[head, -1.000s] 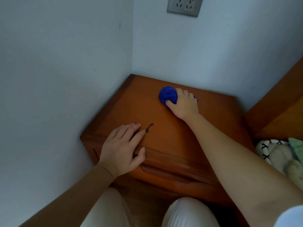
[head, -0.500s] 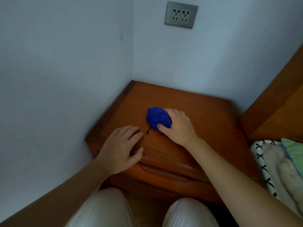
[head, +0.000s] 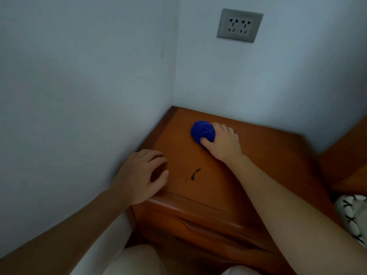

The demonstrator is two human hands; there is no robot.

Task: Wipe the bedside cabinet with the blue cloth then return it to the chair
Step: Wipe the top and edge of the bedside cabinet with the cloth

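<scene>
The orange-brown wooden bedside cabinet (head: 278, 155) stands in the corner of two pale walls. My right hand (head: 223, 144) presses a bunched blue cloth (head: 202, 131) onto the far middle of the cabinet top, fingers closed over it. My left hand (head: 141, 176) rests flat on the cabinet's front left corner, fingers spread, holding nothing. A small dark mark (head: 195, 174) lies on the top between my two hands. The chair is out of view.
A grey double socket (head: 239, 25) sits on the back wall above the cabinet. A wooden bed frame (head: 349, 155) adjoins the cabinet on the right, with black-and-white patterned bedding (head: 353, 217) below it. My knees in light trousers (head: 137, 261) are at the bottom edge.
My right hand has pushed the blue cloth from near the dark mark toward the back of the cabinet top. My left hand has shifted slightly left along the front corner.
</scene>
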